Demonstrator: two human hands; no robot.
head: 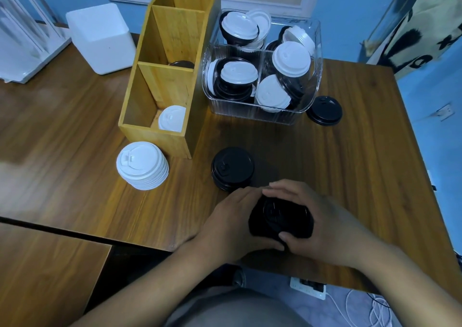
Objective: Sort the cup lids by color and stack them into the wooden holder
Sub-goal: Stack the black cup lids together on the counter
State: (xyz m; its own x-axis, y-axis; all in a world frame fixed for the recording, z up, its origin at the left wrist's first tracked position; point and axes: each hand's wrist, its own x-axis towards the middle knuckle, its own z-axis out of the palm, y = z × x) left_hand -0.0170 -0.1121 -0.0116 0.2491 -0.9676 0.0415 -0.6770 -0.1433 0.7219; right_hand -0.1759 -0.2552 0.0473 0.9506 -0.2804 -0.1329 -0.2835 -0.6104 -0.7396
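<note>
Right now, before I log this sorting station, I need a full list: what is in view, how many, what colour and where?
light wooden three-compartment holder: one, yellow-brown, table's back centre.
white plastic cup lid: one, white, holder's nearest compartment.
dark lid: one, black, middle compartment, mostly hidden.
clear ribbed plastic bin: one, transparent, right of holder; holds mixed white and black lids, count unclear.
stack of white lids: one, white, by holder's near left corner.
stack of black lids: one, black, table centre.
loose black lid: one, black, right of bin.
white square container: one, white, back left.
brown wooden table: one.
held black lids: count unclear, black, between the hands.
left hand, right hand: both grip them.
</note>
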